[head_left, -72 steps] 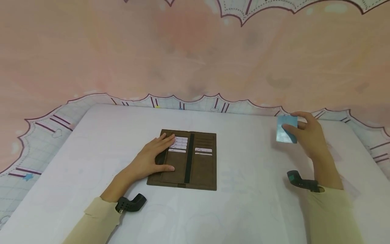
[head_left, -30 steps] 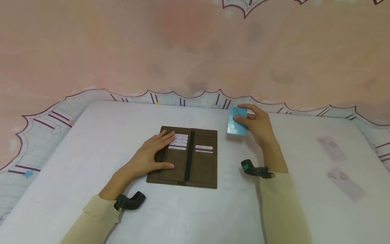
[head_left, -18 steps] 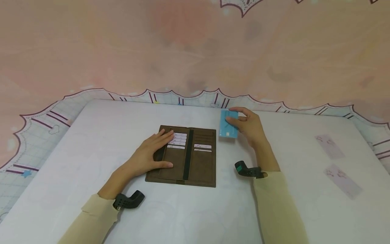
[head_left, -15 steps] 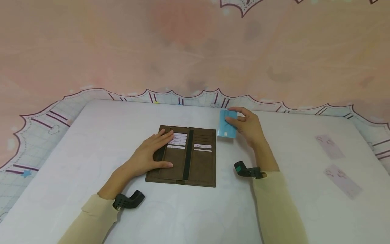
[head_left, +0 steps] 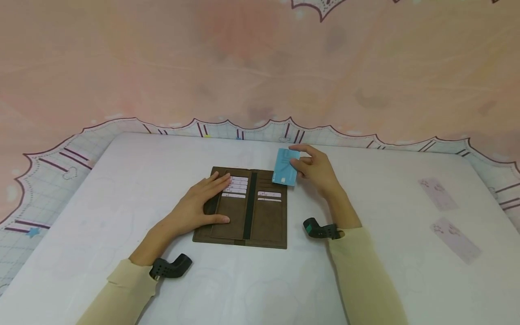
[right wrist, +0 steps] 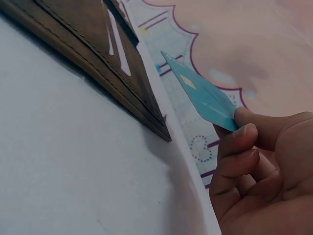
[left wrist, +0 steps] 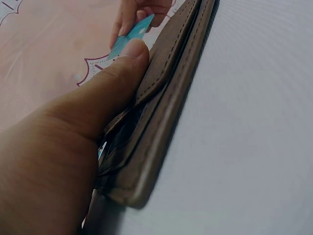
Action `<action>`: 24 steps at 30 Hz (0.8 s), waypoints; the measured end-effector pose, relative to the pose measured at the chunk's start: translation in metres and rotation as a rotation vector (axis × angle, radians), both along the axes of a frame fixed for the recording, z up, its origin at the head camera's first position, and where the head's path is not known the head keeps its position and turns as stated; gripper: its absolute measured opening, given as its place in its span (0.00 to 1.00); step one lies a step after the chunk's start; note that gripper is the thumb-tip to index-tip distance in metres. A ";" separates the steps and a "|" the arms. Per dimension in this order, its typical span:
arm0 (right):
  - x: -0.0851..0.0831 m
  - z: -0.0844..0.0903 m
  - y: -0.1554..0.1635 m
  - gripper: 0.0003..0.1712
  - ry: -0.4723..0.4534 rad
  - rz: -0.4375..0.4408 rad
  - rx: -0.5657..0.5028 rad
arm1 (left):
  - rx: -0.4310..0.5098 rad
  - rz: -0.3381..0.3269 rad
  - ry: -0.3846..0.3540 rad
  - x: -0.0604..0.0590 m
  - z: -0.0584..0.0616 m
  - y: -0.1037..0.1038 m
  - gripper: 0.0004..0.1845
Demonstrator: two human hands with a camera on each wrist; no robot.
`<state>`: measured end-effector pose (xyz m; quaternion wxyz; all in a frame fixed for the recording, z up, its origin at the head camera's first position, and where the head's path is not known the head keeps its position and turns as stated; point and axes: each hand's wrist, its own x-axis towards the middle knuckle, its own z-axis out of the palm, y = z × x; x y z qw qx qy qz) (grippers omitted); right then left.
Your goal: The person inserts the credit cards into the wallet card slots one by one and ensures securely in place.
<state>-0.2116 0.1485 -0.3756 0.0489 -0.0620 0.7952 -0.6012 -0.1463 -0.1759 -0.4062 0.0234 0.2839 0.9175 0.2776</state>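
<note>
Right wrist view shows the thumb and forefinger of the right hand (head_left: 318,171) pinching one end of a blue card (right wrist: 203,95), the other fingers curled beneath. The card's free end points toward the wallet (head_left: 270,225), with a gap between the two in that view. From the head view, its lower edge overlaps the upper right corner of the wallet, near some slits (head_left: 265,178) that show no paper.

On the other side, the left hand (head_left: 199,203) rests on the wallet's left half, its fingers extended and the thumb spread well apart from them, clamped on nothing.

The wallet lies unfolded and flat on the white table (head_left: 142,171). Several pale strips (head_left: 240,185) show in the pockets of its left half, some partly hidden by the fingers; two more strips (head_left: 269,194) show in the right half.

As far as can be judged, the work is partway along: pockets on both halves already have something in them, while the blue card is in hand and in none of them, so that one remains undone.

Farther right on the table lie two pale pink slips, an upper slip (head_left: 438,194) and a lower slip (head_left: 456,240), apart from the wallet; whether they belong to the work is unclear.
</note>
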 end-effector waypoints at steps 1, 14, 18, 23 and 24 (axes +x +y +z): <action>0.000 -0.001 -0.001 0.20 0.001 0.000 -0.004 | 0.000 0.000 -0.003 0.000 0.000 0.000 0.51; 0.001 -0.009 -0.016 0.19 0.042 0.013 0.014 | -0.012 0.001 0.004 -0.001 0.000 0.000 0.51; 0.001 -0.010 -0.019 0.19 0.031 0.012 0.015 | -0.016 0.004 -0.003 -0.002 0.001 0.000 0.51; 0.002 -0.012 -0.021 0.18 0.027 0.023 0.015 | -0.019 0.002 -0.001 -0.001 0.001 0.001 0.51; 0.002 -0.013 -0.022 0.18 0.026 0.027 0.016 | -0.019 0.002 -0.001 -0.001 0.001 0.001 0.51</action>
